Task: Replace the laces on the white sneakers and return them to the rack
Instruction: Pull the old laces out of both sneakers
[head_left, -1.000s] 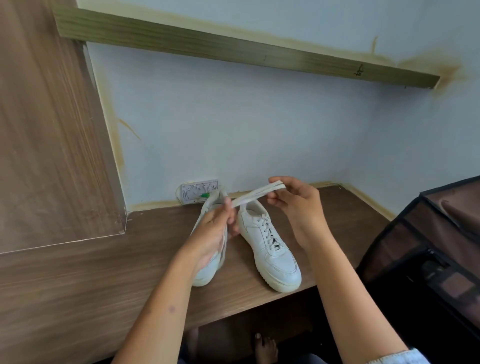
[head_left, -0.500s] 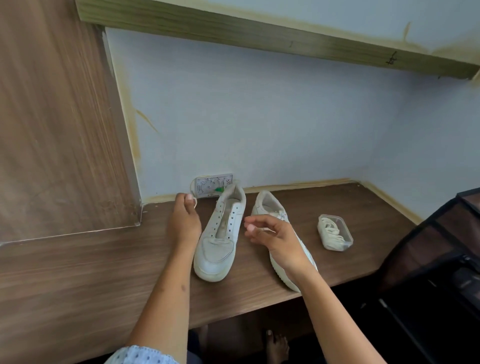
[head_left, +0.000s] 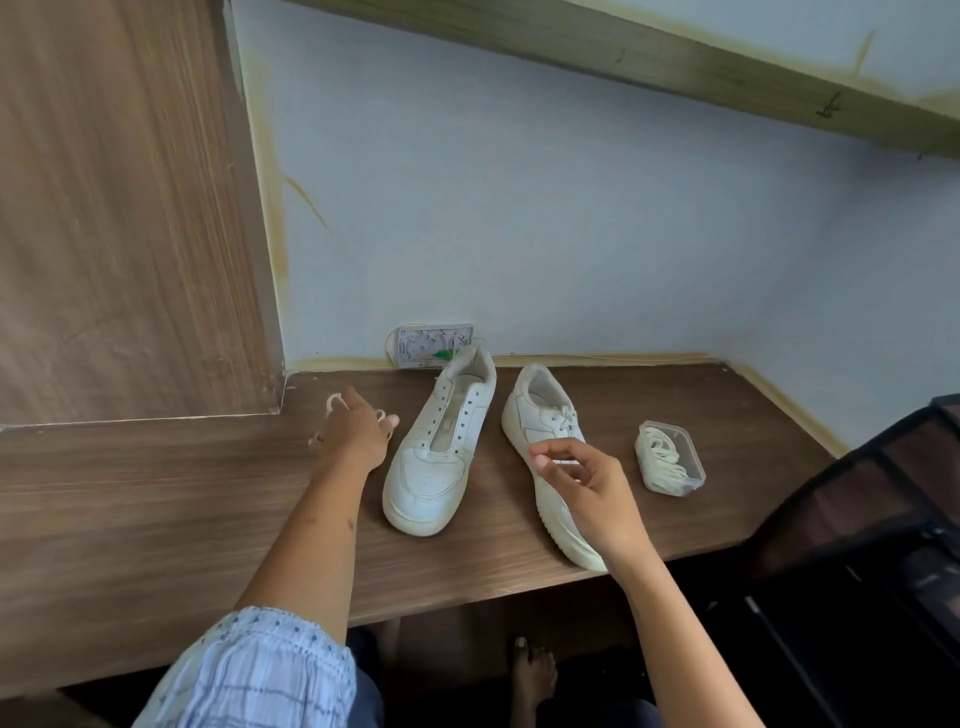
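Two white sneakers stand on the wooden desk (head_left: 156, 493), toes toward me. The left sneaker (head_left: 436, 457) has bare eyelets and no lace. The right sneaker (head_left: 540, 410) is laced. My left hand (head_left: 358, 434) lies with spread fingers on the desk just left of the unlaced shoe, on top of a loose white lace (head_left: 335, 402) whose loops poke out around the fingers. My right hand (head_left: 584, 475) hovers over the toe half of the laced sneaker, fingers loosely curled and holding nothing. A clear plastic box (head_left: 670, 460) of coiled white laces sits to the right of the shoes.
A small white wall box (head_left: 431, 345) sits at the wall behind the unlaced sneaker. A dark fabric shoe rack (head_left: 883, 519) stands at the right, past the desk end. A wood panel (head_left: 119, 208) closes off the left, and a shelf (head_left: 675, 57) runs overhead.
The lace both hands held stretched above the shoes now lies on the desk left of the unlaced sneaker under my left hand. My right hand let go and dropped over the laced sneaker.
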